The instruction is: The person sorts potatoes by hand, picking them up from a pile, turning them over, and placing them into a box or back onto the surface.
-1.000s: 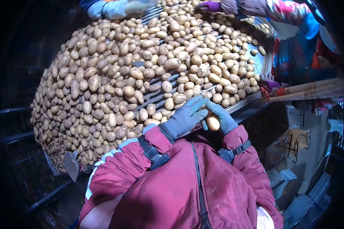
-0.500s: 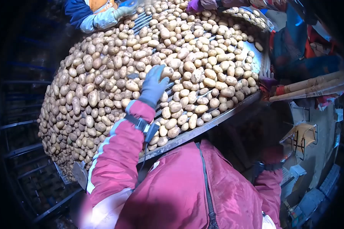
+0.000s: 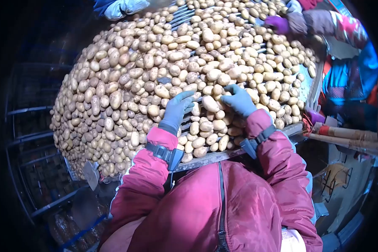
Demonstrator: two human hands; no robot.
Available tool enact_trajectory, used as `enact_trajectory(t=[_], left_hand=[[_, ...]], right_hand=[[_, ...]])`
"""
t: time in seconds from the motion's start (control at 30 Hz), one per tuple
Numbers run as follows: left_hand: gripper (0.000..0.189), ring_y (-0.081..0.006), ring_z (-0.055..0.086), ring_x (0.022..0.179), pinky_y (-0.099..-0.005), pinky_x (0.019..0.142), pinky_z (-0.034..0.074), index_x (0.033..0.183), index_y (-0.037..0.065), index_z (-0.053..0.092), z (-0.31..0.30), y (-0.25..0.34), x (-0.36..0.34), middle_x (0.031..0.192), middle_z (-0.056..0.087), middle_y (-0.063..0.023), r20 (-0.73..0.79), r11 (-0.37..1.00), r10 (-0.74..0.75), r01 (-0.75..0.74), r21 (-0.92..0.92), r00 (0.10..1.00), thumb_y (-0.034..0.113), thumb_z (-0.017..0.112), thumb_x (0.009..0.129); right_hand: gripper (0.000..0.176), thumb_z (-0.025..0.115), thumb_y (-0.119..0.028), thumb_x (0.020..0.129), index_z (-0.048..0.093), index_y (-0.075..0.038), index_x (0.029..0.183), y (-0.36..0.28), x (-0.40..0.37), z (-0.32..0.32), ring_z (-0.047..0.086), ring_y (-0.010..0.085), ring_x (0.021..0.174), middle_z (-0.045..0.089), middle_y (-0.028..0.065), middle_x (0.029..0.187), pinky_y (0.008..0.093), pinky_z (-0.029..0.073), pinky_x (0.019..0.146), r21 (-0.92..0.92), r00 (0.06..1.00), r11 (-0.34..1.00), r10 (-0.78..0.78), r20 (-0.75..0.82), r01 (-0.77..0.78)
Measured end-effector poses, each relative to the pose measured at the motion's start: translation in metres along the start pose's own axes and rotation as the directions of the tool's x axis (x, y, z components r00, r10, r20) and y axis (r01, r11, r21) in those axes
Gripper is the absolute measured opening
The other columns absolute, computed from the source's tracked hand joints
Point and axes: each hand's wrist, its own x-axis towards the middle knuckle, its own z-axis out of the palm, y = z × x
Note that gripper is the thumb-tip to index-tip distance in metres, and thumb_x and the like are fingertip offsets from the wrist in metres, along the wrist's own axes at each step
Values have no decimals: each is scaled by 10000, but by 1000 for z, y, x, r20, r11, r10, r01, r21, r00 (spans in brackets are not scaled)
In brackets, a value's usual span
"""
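Observation:
Both my hands wear blue-grey gloves and rest among a wide heap of potatoes (image 3: pixel 113 92) on a slatted metal table. My left hand (image 3: pixel 178 110) lies at the near middle of the heap, fingers apart and pointing right, with potatoes beside its fingertips. Across a small gap, my right hand (image 3: pixel 238 100) touches the potatoes with fingers spread and curved. A pale oblong potato (image 3: pixel 210 103) lies between the two hands. Near my left hand, a dark lump (image 3: pixel 164 80) sits on the heap.
The table's metal edge (image 3: pixel 206 159) runs just before my body. At the upper right, a co-worker's purple-gloved hand (image 3: pixel 278 25) reaches over the potatoes; another person's pale sleeve (image 3: pixel 124 8) shows at the top left. Wooden poles (image 3: pixel 348 135) lie at the right.
My right hand has come up from beside my body onto the potatoes. The view has shifted, and the co-worker's purple glove now reaches in from the right.

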Motion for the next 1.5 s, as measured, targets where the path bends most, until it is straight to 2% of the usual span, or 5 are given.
enact_trajectory(t=[0.27, 0.6, 1.33, 1.4, 1.5], left_hand=[[368, -320, 634, 1113, -395, 994, 498, 1219, 41, 691, -53, 25, -1, 1179, 653, -165, 290, -123, 817, -340, 932, 499, 144, 714, 867], [254, -403, 660, 963, -491, 880, 535, 1151, 130, 691, -6, -23, -30, 1024, 677, -171, 148, 373, 373, -294, 880, 916, 274, 627, 951], [243, -289, 635, 1028, -448, 899, 471, 1038, 146, 705, -7, 15, 20, 1041, 704, -75, 234, -402, 276, -109, 909, 932, 286, 649, 847], [319, -284, 663, 1015, -452, 874, 500, 1107, 140, 730, -15, 17, 13, 1038, 723, -89, 184, -487, 14, -154, 860, 983, 318, 634, 860], [395, -324, 666, 1077, -474, 936, 510, 1215, 102, 704, -26, 2, -5, 1100, 705, -150, 435, -278, 252, -366, 888, 865, 328, 630, 899]], right_hand=[[375, 614, -342, 999, 645, -17, 1183, -3, -66, -51, 660, 193, 860, 679, 68, 1009, 332, 542, 726, 821, 964, 511, 64, 257, -253], [340, 593, -287, 1013, 666, -18, 1208, -13, -86, -28, 661, 151, 771, 675, 74, 959, 285, 544, 562, 685, 927, 624, 252, 278, -375], [265, 649, -152, 963, 686, -61, 1210, 23, -115, 23, 640, 115, 710, 673, 41, 905, 241, 518, 580, 756, 896, 481, 279, 347, -443], [257, 604, -196, 993, 671, -34, 1182, 28, -121, 30, 660, 132, 764, 683, 46, 908, 266, 539, 652, -41, 809, 809, -588, -27, 587], [278, 541, -146, 1009, 648, -20, 1232, 22, -138, 22, 665, 173, 940, 693, 86, 1072, 278, 547, 772, 590, 974, 800, -28, 224, -112]])
